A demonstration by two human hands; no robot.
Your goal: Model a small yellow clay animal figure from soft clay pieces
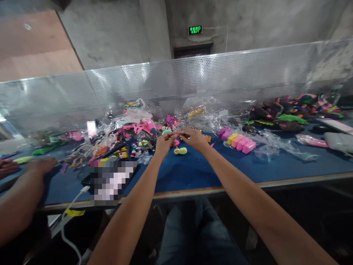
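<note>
Both my arms reach out over a blue table [193, 173]. My left hand [164, 141] and my right hand [194, 138] meet above it, fingers pinched together on a small item I cannot make out. Just below them a little yellow-green toy [180, 150] lies on the blue surface. A heap of colourful small toys and clear plastic bags [132, 129] sits to the left of my hands. Pink and yellow packets [239, 141] lie to the right.
A perforated metal screen [193, 81] closes the table's far side. Another person's arm [24, 191] rests at the left edge. A blurred flat item [110, 180] with a white cable lies near the front. Dark and green toys [278, 117] pile up at the right.
</note>
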